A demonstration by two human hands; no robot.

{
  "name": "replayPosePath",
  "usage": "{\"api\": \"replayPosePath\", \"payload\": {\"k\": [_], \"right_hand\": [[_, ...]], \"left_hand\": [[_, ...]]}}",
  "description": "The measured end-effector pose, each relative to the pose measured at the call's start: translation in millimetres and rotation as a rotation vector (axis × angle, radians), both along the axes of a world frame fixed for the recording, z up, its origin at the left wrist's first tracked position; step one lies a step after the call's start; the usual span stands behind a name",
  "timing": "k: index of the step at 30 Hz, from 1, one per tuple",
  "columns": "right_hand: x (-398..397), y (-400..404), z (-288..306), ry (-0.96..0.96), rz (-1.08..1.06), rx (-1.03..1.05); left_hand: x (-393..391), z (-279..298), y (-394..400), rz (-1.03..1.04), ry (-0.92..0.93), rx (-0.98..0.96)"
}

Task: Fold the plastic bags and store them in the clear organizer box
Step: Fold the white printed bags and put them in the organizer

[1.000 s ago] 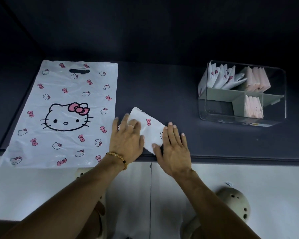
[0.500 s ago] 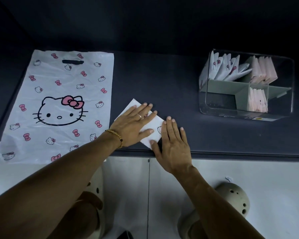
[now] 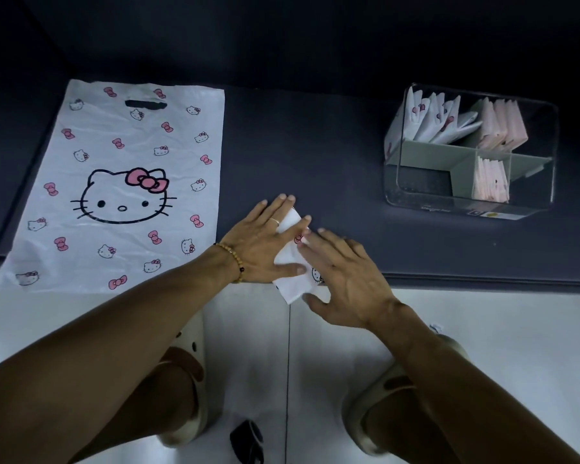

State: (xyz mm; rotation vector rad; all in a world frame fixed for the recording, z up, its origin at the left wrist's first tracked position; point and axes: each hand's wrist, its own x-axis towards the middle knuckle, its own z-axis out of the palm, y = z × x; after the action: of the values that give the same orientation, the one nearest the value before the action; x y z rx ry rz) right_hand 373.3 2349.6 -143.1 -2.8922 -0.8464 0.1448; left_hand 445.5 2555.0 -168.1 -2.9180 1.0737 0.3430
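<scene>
Under both hands [image 3: 315, 259], folded bag [image 3: 290, 261] lengthwise away.

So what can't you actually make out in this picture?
- Folded bag, head view: mostly covered by the left hand and right hand, so its folds and shape are hidden.
- Label on the clear organizer box, head view: print too small to read.
- Dark object on the floor, head view: cut off by the bottom edge, unidentifiable.
</scene>
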Motion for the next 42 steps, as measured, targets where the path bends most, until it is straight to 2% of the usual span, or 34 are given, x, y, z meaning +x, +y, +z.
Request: {"api": "replayPosePath", "payload": {"k": [3,7,10,12,14,16,19,22,24,27,30,31,33,35,36,38,40,42], "right_hand": [[-4.4,3.6,-2.0,0.049,0.024,-0.058],[-16.8,4.5,-2.6,-0.117,-0.037,0.022],[-18.7,7.0,-0.1,-0.168,-0.012,0.068],[-12.8,8.8,4.9,-0.103,-0.065,0.127],[-4.7,8.6,11.1,0.052,-0.236,0.284],[5.9,6.9,15.2,0.241,-0.457,0.447],[22.2,9.6,14.5,0.404,-0.613,0.529],[38.0,18.6,9.1,0.433,-0.750,0.494],[45.2,24.7,5.8,0.405,-0.794,0.390],[51.1,31.9,2.7,0.338,-0.772,0.272],[54.2,36.6,4.1,0.345,-0.798,0.217],[54.6,37.7,4.6,0.349,-0.819,0.208],[50.8,38.1,6.8,0.241,-0.810,0.170],[42.3,33.7,5.1,-0.021,-0.585,0.080],[37.3,29.4,1.9,-0.106,-0.447,0.054],[29.5,19.6,-7.4,-0.061,-0.281,0.026],[22.7,11.7,-18.3,0.083,-0.284,0.024],[21.5,8.7,-26.9,0.120,-0.293,0.030]], "left_hand": [[-10.4,12.8,-2.2,-0.007,0.010,0.041],[-48.2,24.1,6.2,0.043,-0.130,-0.108],[-70.4,27.5,18.2,0.074,-0.010,-0.104],[-69.1,24.8,23.1,0.097,0.031,-0.130],[-64.5,26.2,23.3,0.158,0.037,-0.281],[-60.7,27.4,21.9,0.333,0.074,-0.452],[-57.8,26.3,14.6,0.579,0.142,-0.551],[-53.7,24.9,6.0,0.800,0.144,-0.647],[-46.9,22.3,-0.2,0.915,0.144,-0.589],[-36.7,21.7,-8.3,0.957,0.136,-0.398],[-33.9,24.0,-11.4,1.009,0.080,-0.392],[-33.9,22.4,-10.9,0.970,0.020,-0.404],[-33.0,17.9,-9.2,0.694,-0.112,-0.344],[-30.5,15.7,-7.2,0.363,-0.125,-0.190],[-29.6,14.0,-6.6,0.282,-0.094,-0.130],[-30.9,9.7,-4.0,0.248,-0.050,-0.056],[-34.3,7.9,-2.0,0.232,-0.047,-0.001],[-33.5,8.3,-5.2,0.225,-0.095,-0.011]]}}
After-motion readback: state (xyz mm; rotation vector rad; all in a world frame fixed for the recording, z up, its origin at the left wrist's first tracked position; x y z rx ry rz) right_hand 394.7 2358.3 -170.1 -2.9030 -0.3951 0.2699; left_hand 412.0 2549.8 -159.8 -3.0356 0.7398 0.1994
